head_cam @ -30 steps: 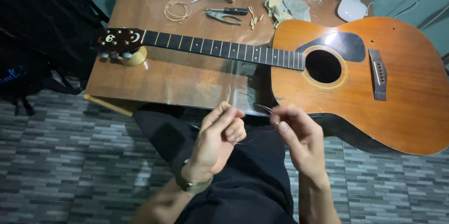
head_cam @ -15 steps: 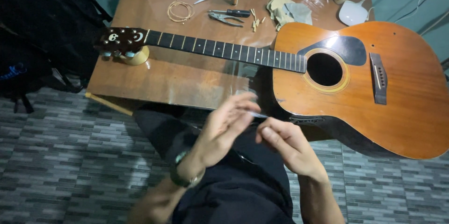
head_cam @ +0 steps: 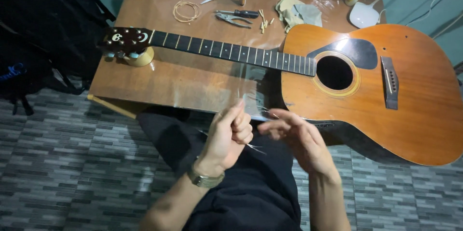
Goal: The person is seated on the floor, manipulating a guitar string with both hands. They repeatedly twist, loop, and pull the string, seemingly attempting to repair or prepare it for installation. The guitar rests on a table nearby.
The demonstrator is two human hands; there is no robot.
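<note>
Guitar string, thin wire, is pinched in left hand below the guitar; right hand grip is spread, blurred. Keep wire taut, avoid kinks.

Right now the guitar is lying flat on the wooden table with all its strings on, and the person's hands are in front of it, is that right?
Not quite. The head view shows the acoustic guitar lying flat on the wooden table, but its fretboard and sound hole look bare of strings. The left hand and right hand are in front of it.
</note>
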